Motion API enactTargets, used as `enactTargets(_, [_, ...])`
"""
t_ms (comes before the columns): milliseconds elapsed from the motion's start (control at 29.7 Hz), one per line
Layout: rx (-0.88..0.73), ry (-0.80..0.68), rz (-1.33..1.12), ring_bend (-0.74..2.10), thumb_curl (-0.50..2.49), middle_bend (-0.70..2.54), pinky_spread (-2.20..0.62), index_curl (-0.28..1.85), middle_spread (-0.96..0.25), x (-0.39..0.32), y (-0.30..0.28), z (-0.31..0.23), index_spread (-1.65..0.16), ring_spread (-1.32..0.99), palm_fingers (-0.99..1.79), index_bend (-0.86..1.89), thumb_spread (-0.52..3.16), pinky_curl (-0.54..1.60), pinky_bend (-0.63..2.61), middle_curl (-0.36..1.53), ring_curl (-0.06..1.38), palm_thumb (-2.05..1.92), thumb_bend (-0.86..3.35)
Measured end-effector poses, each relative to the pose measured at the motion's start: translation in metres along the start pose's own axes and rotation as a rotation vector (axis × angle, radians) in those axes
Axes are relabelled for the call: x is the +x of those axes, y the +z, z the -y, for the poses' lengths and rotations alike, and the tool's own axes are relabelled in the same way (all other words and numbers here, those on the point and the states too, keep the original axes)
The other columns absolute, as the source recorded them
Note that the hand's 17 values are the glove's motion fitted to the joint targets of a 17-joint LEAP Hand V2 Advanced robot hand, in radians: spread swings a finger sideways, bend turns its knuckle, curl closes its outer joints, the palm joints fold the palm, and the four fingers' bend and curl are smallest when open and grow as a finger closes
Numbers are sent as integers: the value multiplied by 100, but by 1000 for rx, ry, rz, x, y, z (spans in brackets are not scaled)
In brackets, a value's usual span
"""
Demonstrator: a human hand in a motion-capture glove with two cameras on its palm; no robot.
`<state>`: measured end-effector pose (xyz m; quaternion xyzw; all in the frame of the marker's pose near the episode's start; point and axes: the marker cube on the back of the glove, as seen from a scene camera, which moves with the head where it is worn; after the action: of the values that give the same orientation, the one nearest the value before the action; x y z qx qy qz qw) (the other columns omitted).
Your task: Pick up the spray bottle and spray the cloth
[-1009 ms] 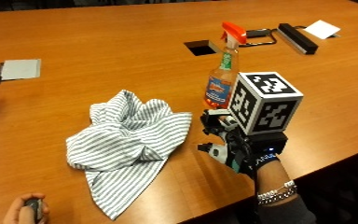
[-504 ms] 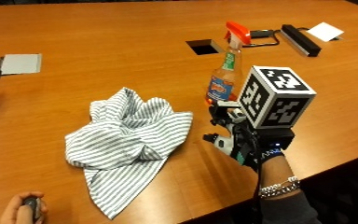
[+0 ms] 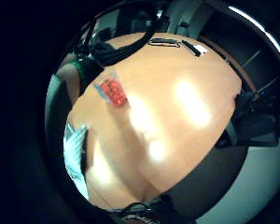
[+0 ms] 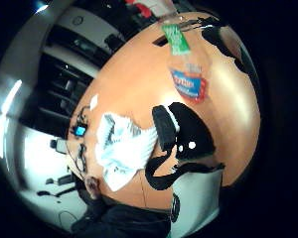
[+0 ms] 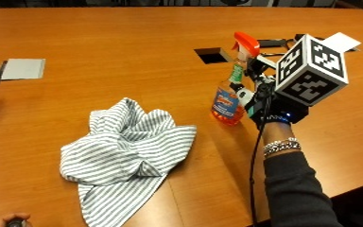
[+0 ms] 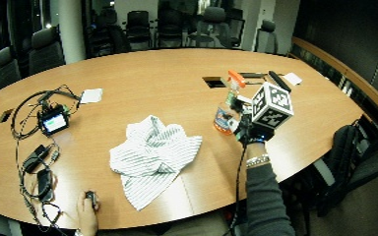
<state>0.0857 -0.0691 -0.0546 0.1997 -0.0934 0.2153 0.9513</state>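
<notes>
We see the spray bottle (image 5: 230, 90) standing upright on the desk (image 5: 106, 56), just beside our gloved right hand (image 5: 266, 106), on its cloth (image 5: 128, 156) side; whether the grip is spread or curled, we cannot tell.

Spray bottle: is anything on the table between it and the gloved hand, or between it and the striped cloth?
Nothing visible. The gloved right hand is right beside the spray bottle, and only bare table separates the bottle from the striped cloth.
</notes>
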Motion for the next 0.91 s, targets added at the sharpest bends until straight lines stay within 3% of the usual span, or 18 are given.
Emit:
enactTargets(202, [5,123,289,51,25,25,16,24,-7,9,12,31,-33,-7,77,10,117,30,31,31,31,61,15])
enactTargets(437, [-105,181,661,49,28,27,14,23,-9,27,43,48,-32,-8,76,10,106,31,30,34,32,72,13])
enactTargets(504, [-119,191,709,49,30,35,17,25,-12,34,54,42,-32,-10,72,14,102,29,17,36,33,78,14])
enactTargets(740, [-133,270,865,45,37,40,13,31,-20,34,80,32,-33,-17,99,26,89,22,10,38,31,91,13])
enactTargets(908, [-83,237,860,54,44,39,-11,34,-24,26,76,46,-32,-23,131,18,64,30,34,41,36,97,9])
